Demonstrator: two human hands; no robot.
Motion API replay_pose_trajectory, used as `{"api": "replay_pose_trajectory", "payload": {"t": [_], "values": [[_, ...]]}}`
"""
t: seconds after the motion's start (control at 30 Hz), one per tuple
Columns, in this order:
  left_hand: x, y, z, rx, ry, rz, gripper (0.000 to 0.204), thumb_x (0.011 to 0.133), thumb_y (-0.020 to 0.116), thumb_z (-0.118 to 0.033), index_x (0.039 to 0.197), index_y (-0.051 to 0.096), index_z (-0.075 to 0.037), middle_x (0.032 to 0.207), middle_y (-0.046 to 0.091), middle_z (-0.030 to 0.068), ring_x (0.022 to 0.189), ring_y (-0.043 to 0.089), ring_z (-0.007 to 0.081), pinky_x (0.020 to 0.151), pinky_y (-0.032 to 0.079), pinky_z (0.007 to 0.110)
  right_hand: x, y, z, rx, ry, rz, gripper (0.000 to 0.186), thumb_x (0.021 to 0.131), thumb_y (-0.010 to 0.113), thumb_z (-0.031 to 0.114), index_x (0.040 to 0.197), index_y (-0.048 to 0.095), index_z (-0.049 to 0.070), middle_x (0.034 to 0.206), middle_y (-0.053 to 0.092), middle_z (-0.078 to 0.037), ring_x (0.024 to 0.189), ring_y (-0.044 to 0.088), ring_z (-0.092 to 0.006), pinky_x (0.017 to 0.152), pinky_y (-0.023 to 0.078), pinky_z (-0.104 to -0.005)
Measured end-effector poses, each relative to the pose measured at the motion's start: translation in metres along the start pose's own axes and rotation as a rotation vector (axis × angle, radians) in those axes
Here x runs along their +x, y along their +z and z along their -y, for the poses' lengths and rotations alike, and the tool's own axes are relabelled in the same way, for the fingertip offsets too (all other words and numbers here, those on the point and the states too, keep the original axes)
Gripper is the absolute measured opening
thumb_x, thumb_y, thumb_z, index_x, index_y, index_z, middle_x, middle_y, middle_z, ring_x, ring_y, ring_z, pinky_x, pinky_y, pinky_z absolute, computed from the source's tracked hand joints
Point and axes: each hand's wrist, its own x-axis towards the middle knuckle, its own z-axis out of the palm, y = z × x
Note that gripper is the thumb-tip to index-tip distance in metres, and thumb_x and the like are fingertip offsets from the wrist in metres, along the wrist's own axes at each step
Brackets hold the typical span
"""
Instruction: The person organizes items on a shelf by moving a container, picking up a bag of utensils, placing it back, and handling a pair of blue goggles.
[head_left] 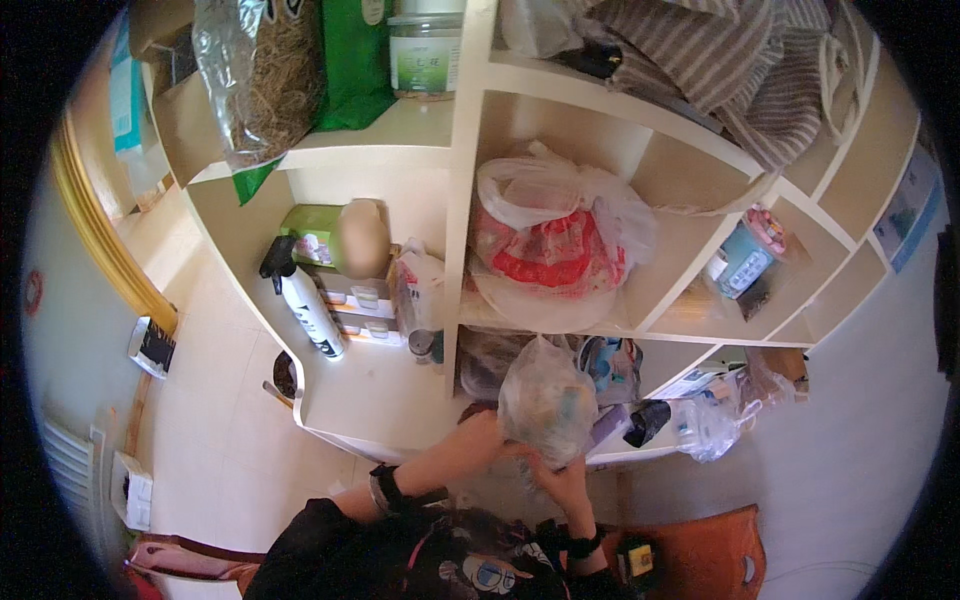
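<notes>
A clear plastic bag (548,395), bunched and bulging with pale and bluish contents I cannot make out, is held up in front of the lower shelf. My left hand (484,432) grips its left side, with the fingers partly hidden behind the plastic. From below, my right hand (560,482) is closed on the bag's lower edge. Just behind the bag, a blue-and-dark patterned package (611,366) sits in the lower compartment. A dark clear-topped container (490,362) lies to its left, partly covered by the bag.
White shelving (462,200) surrounds my reach. Above sits a red-and-white plastic bag (560,250). At left stand a white spray bottle (310,310) and small boxes (365,300). At right are a black bundle (647,424) and another clear bag (708,425). An orange chair (715,550) is below.
</notes>
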Motion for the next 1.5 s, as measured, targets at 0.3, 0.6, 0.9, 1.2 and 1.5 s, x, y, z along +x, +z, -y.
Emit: {"api": "replay_pose_trajectory", "payload": {"t": [0.3, 0.6, 0.9, 1.2, 1.5], "values": [[-0.008, 0.012, -0.006, 0.394, -0.155, -0.035, 0.046, 0.083, 0.054, -0.038, 0.099, 0.051, 0.005, 0.088, 0.059, 0.0217, 0.075, 0.06, 0.0365, 0.064, 0.049, 0.042, 0.002, 0.005, -0.027, -0.486, -0.25, -0.109, 0.048, 0.074, 0.068, 0.016, 0.113, 0.046, -0.001, 0.098, 0.06, -0.015, 0.092, 0.059, -0.0272, 0.075, 0.046, -0.0336], [-0.012, 0.013, -0.021, 0.125, -0.019, -0.126, 0.065, 0.076, 0.057, -0.032, 0.12, 0.032, 0.009, 0.107, 0.045, 0.0325, 0.082, 0.056, 0.0444, 0.071, 0.048, 0.046, -0.002, 0.03, -0.027, -0.316, -0.151, -0.248, 0.05, 0.08, 0.062, 0.022, 0.12, 0.042, 0.001, 0.115, 0.05, -0.019, 0.109, 0.049, -0.0312, 0.087, 0.041, -0.0398], [-0.009, 0.012, -0.023, -0.115, -0.131, -0.124, 0.064, 0.077, 0.06, -0.036, 0.122, 0.039, 0.004, 0.117, 0.044, 0.0284, 0.1, 0.051, 0.0435, 0.088, 0.042, 0.044, -0.002, 0.035, -0.02, -0.54, -0.25, -0.194, 0.046, 0.077, 0.06, 0.022, 0.115, 0.047, 0.0, 0.109, 0.048, -0.018, 0.1, 0.048, -0.0345, 0.087, 0.038, -0.0429], [-0.015, -0.013, -0.008, 0.026, 0.217, 0.013, 0.038, 0.075, 0.055, -0.011, 0.11, 0.05, 0.003, 0.11, 0.049, 0.0231, 0.109, 0.044, 0.0346, 0.094, 0.037, 0.038, -0.018, -0.013, -0.041, -0.559, 0.117, 0.184, 0.06, 0.074, 0.071, 0.023, 0.121, 0.042, -0.002, 0.12, 0.047, -0.017, 0.111, 0.046, -0.025, 0.093, 0.036, -0.0392], [-0.022, -0.008, -0.004, -0.12, -0.214, -0.116, 0.029, 0.07, 0.065, -0.015, 0.092, 0.056, 0.001, 0.089, 0.058, 0.0195, 0.083, 0.057, 0.0345, 0.074, 0.046, 0.04, -0.005, 0.018, 0.016, -0.064, 0.25, 0.063, 0.042, 0.071, 0.072, 0.005, 0.108, 0.052, 0.0, 0.098, 0.059, -0.009, 0.085, 0.056, -0.0168, 0.069, 0.047, -0.0293]]}}
